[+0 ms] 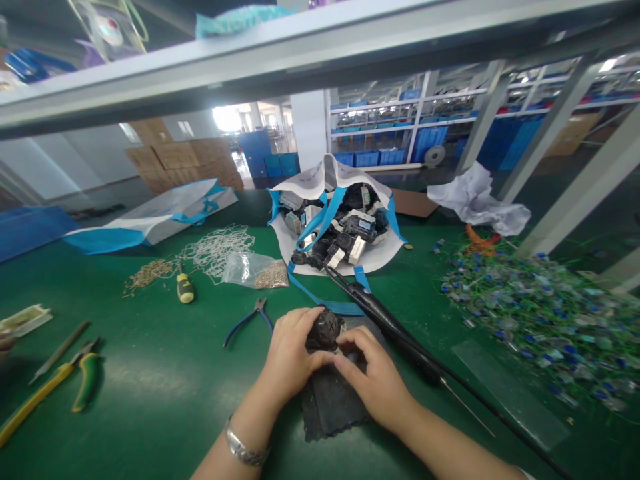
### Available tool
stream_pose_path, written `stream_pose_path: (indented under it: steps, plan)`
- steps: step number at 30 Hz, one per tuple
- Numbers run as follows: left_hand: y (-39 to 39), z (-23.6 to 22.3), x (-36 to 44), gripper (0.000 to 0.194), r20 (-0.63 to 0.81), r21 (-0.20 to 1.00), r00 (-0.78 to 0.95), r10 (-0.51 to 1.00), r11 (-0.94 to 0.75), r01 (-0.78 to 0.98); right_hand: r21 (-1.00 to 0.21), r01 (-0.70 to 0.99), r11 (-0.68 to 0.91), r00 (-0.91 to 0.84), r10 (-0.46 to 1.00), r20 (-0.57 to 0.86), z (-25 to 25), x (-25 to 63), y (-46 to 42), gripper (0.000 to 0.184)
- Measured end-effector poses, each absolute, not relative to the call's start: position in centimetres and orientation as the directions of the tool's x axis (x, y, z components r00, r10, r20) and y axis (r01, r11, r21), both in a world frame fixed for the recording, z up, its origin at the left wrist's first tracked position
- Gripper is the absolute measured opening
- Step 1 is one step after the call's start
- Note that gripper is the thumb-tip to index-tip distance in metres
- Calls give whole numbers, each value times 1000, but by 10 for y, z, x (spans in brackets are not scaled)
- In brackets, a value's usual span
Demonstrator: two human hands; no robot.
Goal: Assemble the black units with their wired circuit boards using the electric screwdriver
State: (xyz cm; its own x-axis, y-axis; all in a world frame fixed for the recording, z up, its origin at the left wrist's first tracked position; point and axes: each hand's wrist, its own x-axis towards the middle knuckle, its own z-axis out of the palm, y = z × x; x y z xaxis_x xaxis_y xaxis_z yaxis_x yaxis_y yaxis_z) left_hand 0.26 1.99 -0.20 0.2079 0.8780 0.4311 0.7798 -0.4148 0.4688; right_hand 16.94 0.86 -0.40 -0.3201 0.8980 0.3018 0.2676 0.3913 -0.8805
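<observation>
Both hands close around a small black device point(329, 327) with a round top bearing a cross mark. My left hand point(291, 348) curls round its left side, fingers bent and thumb pointing in. From the right, my right hand point(374, 371) pinches at its near edge, the fingertips almost meeting my left thumb; any small piece between them is hidden. Under the hands lies a dark grey mat point(333, 403). Just beyond stands a white and blue bag point(327, 175) full of similar black devices point(361, 225). A black electric screwdriver point(395, 330) lies right of the mat.
Blue-handled cutters point(245, 325), a yellow screwdriver point(185, 288), a plastic bag of small screws point(273, 275) and white wires point(220, 252) lie to the left. Yellow-green pliers point(87, 380) sit farther left. Small green-wired parts point(545, 320) pile up right. A shelf beam point(300, 63) crosses overhead.
</observation>
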Motion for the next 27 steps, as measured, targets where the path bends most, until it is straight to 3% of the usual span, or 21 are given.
stream_pose_path:
  steps: [18,24,27]
  plan:
    - [15,1,12,65,431,308,267,862,-419,854,-935,236,265,-282,939,195,-9,168,20,7]
    - [16,1,9,59,438,333,260,860,-424,842,-927,206,313,-347,909,230,-2,169,21,10]
    - [16,1,9,58,448,332,256,857,-426,842,-877,267,401,-354,887,297,2,172,20,11]
